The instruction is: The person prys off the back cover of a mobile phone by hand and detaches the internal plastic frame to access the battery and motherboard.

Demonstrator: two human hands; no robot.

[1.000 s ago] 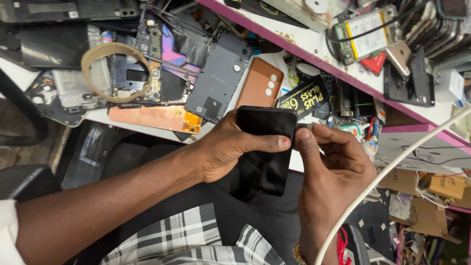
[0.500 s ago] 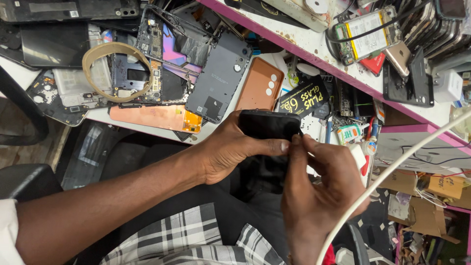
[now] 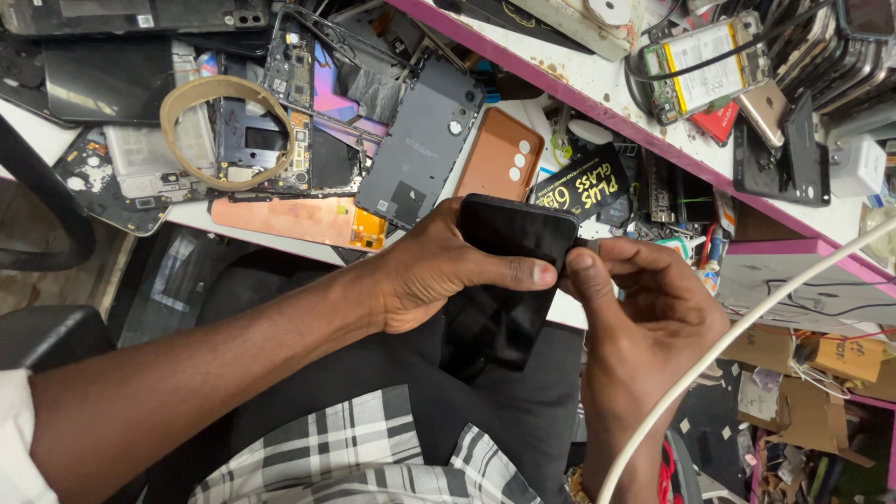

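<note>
A black phone (image 3: 509, 280) with a dark glossy screen is held over my lap, in front of the workbench edge. My left hand (image 3: 425, 271) grips it from the left side, thumb laid across the screen. My right hand (image 3: 644, 317) is at the phone's right edge, with thumb and fingertips pinched against that edge near my left thumb tip. Whether the right fingers hold a small tool or only the edge is hidden.
The white workbench (image 3: 597, 89) is covered with phone parts: a grey back cover (image 3: 420, 154), an orange back cover (image 3: 499, 154), bare circuit frames, a roll of tan tape (image 3: 224, 131), a black glass-protector packet (image 3: 581, 187). A white cable (image 3: 747, 327) crosses at right.
The phone tilted, then came back flatter toward me. My right hand shifted from beside the phone onto its right edge, fingertips now meeting my left thumb.
</note>
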